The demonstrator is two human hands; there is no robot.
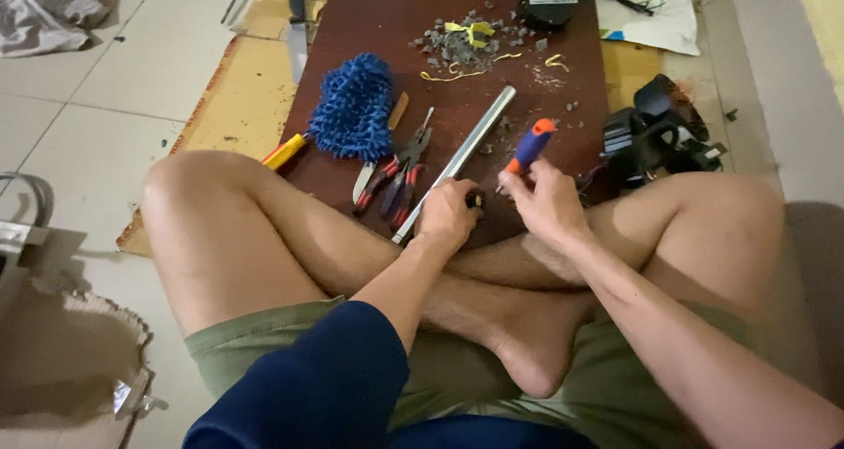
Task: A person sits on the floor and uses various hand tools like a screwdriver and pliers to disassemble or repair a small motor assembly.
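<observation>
Screwdriver [530, 147] gripped in right hand [547, 204]; tip at small dark part [476, 201] pinched by left hand [447, 216].

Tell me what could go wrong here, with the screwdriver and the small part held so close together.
1. The right hand aims the screwdriver at a small dark part pinched in the left hand; a slip could stab the fingers.
2. Pliers and a knife lie beside the bare knee; shifting could cause a cut.
3. The metal tube beside the left hand could roll off the board.

Pale tiled floor [105, 71]; dim light
</observation>
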